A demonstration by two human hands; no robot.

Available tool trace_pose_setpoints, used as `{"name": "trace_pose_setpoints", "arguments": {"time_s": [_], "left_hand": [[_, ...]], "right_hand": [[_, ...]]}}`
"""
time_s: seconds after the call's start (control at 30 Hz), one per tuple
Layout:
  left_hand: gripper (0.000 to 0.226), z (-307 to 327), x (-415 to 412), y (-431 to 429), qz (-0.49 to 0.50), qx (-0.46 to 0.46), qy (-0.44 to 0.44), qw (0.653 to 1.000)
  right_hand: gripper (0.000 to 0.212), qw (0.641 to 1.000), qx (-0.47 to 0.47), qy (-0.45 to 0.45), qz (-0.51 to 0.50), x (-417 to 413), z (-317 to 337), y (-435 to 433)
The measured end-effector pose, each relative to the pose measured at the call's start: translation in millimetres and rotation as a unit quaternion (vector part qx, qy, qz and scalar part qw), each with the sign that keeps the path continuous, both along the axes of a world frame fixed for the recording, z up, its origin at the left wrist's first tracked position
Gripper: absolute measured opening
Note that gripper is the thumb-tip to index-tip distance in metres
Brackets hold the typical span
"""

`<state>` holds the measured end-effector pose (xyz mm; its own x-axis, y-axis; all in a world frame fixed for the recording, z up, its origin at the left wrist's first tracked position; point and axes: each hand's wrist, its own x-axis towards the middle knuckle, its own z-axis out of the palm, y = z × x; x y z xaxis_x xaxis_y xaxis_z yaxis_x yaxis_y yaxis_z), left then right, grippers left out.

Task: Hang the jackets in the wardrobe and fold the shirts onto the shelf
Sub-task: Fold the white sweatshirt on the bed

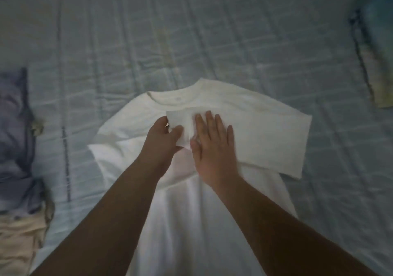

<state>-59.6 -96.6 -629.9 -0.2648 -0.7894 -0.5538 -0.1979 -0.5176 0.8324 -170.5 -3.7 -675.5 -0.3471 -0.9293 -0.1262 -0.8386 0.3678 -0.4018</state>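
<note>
A white T-shirt (191, 212) lies flat on the blue-grey bed (148, 31), collar (191, 93) away from the person, with one sleeve (180, 118) folded in over the chest. The left hand (163, 139) has its grip pinched on that sleeve's edge. The right hand (212, 148), grip wide, presses flat on the fold. A faint mark inside the collar is unreadable.

Pale blue checked bedsheet (212, 31), creased; yellow-green cloth (385, 80) at right edge.
</note>
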Motion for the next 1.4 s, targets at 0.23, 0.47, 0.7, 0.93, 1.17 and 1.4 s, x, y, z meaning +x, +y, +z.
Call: {"name": "trace_pose_setpoints", "arguments": {"time_s": [0.23, 0.47, 0.7, 0.93, 1.17, 1.4], "left_hand": [[0.021, -1.4, 134.4, -18.3, 0.104, -0.006, -0.062, 0.993], [0.05, -27.5, 195.1, -10.9, 0.168, 0.013, -0.099, 0.981], [0.043, -43.3, 214.4, 21.1, 0.184, -0.03, -0.131, 0.974], [0.038, -29.3, 220.7, 118.4, 0.13, -0.015, -0.229, 0.965], [0.045, -26.7, 232.4, 225.8, 0.026, -0.028, -0.366, 0.93], [0.045, -44.7, 260.4, 317.3, -0.021, 0.008, -0.412, 0.911]], "right_hand": [[0.058, 0.991, 0.011, 0.0, 0.133, 112.8, -9.7, -46.9], [0.059, 0.982, 0.061, 0.049, 0.17, 164.2, -38.0, -54.7], [0.062, 0.977, 0.053, 0.079, 0.191, 162.9, -44.1, -49.6], [0.061, 0.967, 0.047, 0.074, 0.24, 130.4, -14.1, 37.9], [0.054, 0.987, 0.04, 0.038, 0.148, 48.9, 3.4, 209.3], [0.054, 0.982, 0.025, -0.064, -0.174, -13.0, 4.0, 338.9]]}}
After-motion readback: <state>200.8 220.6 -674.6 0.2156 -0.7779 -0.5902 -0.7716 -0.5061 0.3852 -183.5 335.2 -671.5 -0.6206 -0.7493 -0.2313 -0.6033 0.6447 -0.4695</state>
